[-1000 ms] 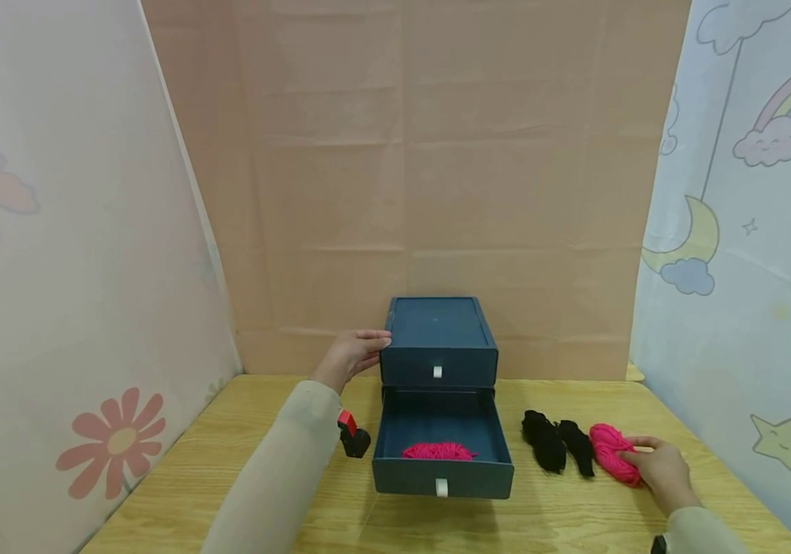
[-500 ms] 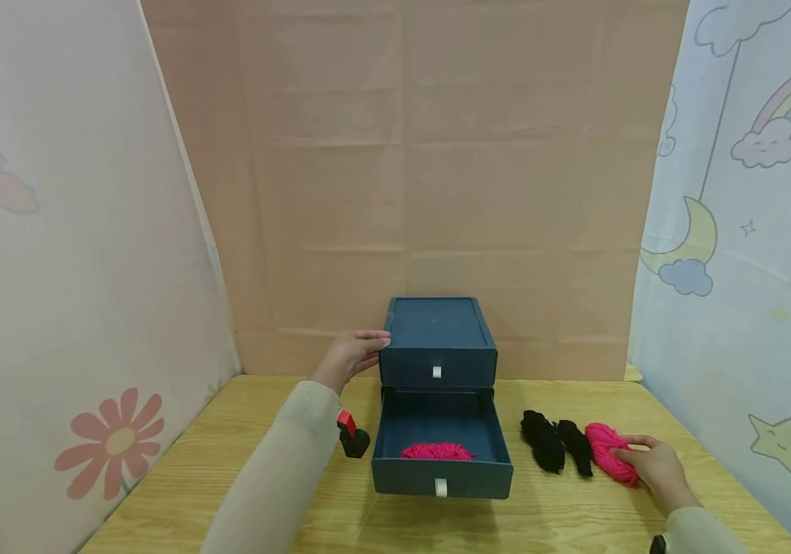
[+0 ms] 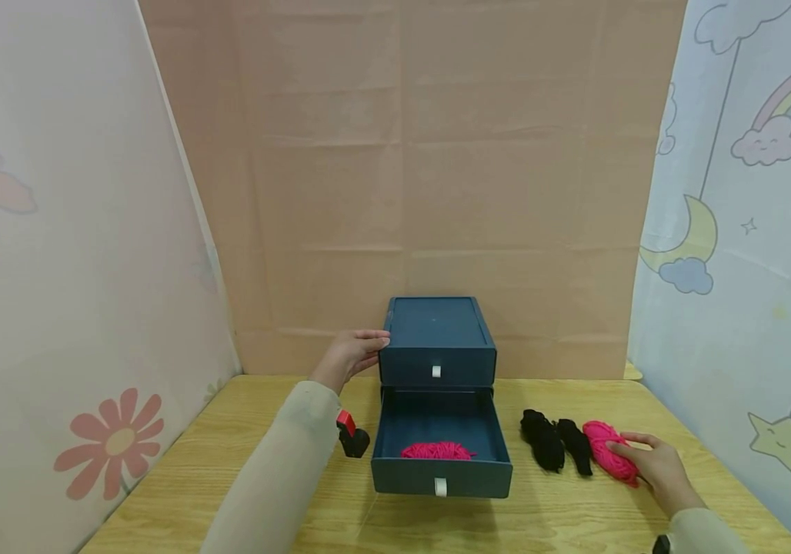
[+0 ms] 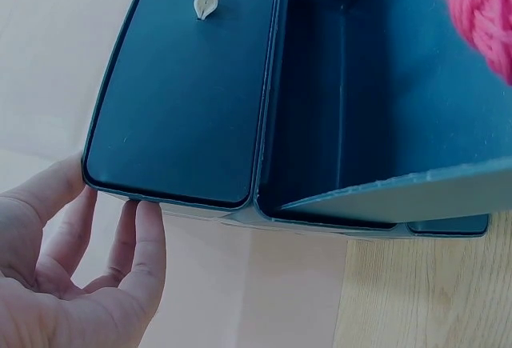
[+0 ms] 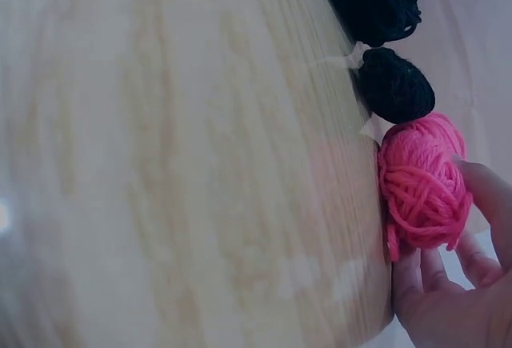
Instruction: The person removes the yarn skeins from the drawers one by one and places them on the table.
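Observation:
A dark blue two-drawer cabinet (image 3: 437, 323) stands at the table's centre back, its lower drawer (image 3: 409, 477) pulled out. A pink yarn skein (image 3: 438, 451) lies inside that drawer, near the front wall. My left hand (image 3: 350, 355) touches the cabinet's left edge; in the left wrist view its fingertips (image 4: 148, 210) rest along the side by the upper drawer front. On the right, my right hand (image 3: 659, 465) holds a second pink yarn skein (image 5: 424, 184) low at the table, thumb on one side and fingers on the other. Two black yarn skeins (image 3: 542, 440) lie beside it.
White pull tabs (image 3: 441, 487) stick out from both drawer fronts. A black and red wrist-worn device (image 3: 352, 435) shows beside the left sleeve. Brown paper (image 3: 437, 154) covers the back, and printed cloth walls (image 3: 749, 323) flank the wooden table (image 3: 243, 477).
The pink skein in my right hand has shifted slightly left, and the thumb has come further over it. My left hand, the cabinet and the black skeins stay in place.

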The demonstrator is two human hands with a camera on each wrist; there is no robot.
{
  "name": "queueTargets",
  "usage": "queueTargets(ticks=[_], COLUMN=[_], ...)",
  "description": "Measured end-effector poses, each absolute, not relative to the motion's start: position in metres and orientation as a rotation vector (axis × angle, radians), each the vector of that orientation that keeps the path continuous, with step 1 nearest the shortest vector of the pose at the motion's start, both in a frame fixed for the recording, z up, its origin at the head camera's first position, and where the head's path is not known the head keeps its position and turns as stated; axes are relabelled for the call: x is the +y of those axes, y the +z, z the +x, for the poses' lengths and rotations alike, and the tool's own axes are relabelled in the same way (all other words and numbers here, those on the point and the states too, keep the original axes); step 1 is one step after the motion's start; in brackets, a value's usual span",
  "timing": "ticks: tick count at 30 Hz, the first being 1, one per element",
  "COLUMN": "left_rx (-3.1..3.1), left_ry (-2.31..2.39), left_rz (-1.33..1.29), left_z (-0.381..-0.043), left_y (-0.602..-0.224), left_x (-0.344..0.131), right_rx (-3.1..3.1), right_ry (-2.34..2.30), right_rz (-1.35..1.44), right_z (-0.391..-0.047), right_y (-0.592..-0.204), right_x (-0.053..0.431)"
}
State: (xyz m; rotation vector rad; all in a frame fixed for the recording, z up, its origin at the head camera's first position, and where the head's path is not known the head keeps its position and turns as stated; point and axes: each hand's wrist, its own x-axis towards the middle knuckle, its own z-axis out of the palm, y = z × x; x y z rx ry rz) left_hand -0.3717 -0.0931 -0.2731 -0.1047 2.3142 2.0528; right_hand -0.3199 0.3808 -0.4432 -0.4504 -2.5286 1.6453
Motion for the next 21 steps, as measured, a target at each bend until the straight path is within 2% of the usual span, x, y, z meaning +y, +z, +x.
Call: queueTargets(ticks=[21], left_rx=[2.311], left_ry=[2.063], left_rz=[-0.118], left_z=[-0.373], left_y=[-0.274], left_x=[-0.093], right_rx=[-2.391], right_ry=[1.685], right_rz=[-0.403], right_z=[-0.323], right_y=[-0.427], right_x=[0.381])
